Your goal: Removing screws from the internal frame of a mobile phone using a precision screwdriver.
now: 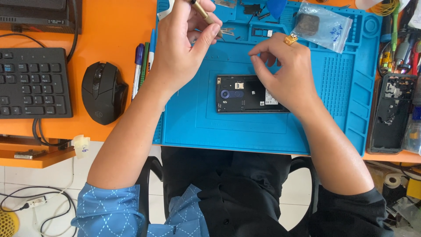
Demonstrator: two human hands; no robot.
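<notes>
An opened black phone (243,94) with its back removed lies on a blue repair mat (337,101). My left hand (182,46) is raised above the mat's far left part and holds a thin gold-coloured tool (206,15) between thumb and fingers, tip pointing right. My right hand (285,72), wearing a gold ring, hovers over the phone's right end with thumb and forefinger pinched together; whether anything tiny sits between them is too small to tell. Small metal parts (228,30) lie in the mat's top trays.
A black mouse (103,92) and black keyboard (33,83) sit on the orange desk at left, with pens (142,66) beside the mat. A clear plastic bag (322,24) lies at the mat's top right. A black phone frame (390,114) and tools rest at right.
</notes>
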